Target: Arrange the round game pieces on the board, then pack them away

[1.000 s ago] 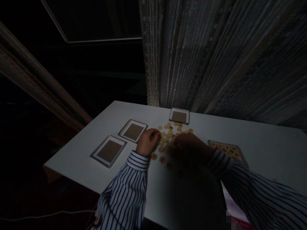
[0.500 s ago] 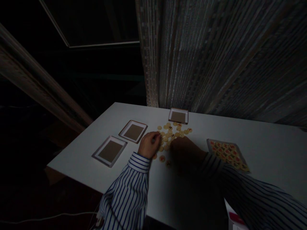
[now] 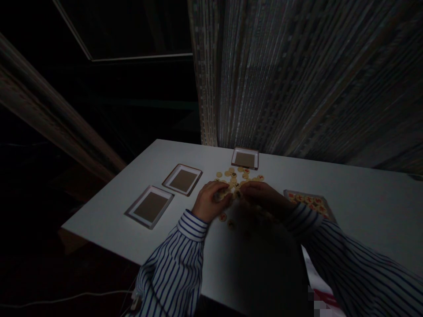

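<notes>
A loose spread of round, pale-yellow Chinese chess pieces [image 3: 233, 175] lies mid-table, some with red or black characters facing up. My left hand [image 3: 209, 201] is at the near left side of the spread, its thumb and fingers curved and apart around some pieces. From the right, my right hand [image 3: 264, 193] reaches into the pieces with its fingers drawn together, in deep shadow. A piece with a black mark [image 3: 238, 193] shows by its fingertips; whether it is gripped is unclear. Nearer me lie a red-marked piece [image 3: 222, 217] and a black-marked piece [image 3: 231, 224].
Two shallow trays, a brown-rimmed tray [image 3: 168, 181] and a grey-rimmed tray [image 3: 130, 212], are on the left. Another tray [image 3: 245, 167] stands at the back edge. A tray of red-marked pieces [image 3: 309, 200] is at right, partly behind my right forearm. String curtains [image 3: 264, 88] hang behind the white table [image 3: 109, 215].
My right hand has moved slightly up and right, uncovering the black-marked piece. My left hand has shifted a little right, and its thumb and fingers have spread.
</notes>
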`<state>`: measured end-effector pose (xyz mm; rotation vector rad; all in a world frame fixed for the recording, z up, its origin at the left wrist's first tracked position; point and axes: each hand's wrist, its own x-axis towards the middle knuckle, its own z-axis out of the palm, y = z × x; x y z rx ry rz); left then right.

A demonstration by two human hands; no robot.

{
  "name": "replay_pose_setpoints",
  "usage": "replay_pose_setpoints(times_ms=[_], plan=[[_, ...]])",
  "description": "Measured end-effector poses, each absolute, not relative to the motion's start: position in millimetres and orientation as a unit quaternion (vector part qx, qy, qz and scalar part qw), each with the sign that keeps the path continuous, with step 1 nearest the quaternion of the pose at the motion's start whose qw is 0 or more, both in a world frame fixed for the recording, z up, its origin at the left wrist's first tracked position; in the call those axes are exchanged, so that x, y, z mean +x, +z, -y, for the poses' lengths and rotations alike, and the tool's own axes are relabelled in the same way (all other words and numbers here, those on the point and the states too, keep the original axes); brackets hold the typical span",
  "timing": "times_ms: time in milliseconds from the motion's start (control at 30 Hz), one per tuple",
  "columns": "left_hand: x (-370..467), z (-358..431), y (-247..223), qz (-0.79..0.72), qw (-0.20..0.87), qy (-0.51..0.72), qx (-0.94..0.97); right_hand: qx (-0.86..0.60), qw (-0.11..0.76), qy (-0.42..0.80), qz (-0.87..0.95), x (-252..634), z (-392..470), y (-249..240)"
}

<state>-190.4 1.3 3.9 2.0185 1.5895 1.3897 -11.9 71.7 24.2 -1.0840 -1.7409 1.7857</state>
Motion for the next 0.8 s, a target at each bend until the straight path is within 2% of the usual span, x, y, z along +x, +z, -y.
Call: replay_pose_setpoints(times_ms=[267, 500, 667, 800], plan=[[-184, -4, 0, -0.481, 0.037, 0.485, 0.729, -0.378, 0.235, 0.708, 0.548, -17, -70, 19], [-178, 0, 7, -0.453, 0.045, 0.483, 0.748, -0.365, 0.239, 0.729, 0.528, -18, -68, 14], [-180, 3, 4, -0.474, 0.069, 0.46, 0.748, -0.394, 0.229, 0.671, 0.584, -16, -65, 21], [-181, 4, 1, -0.506, 0.094, 0.378, 0.769, -0.415, 0.233, 0.593, 0.649, -5, -67, 27]])
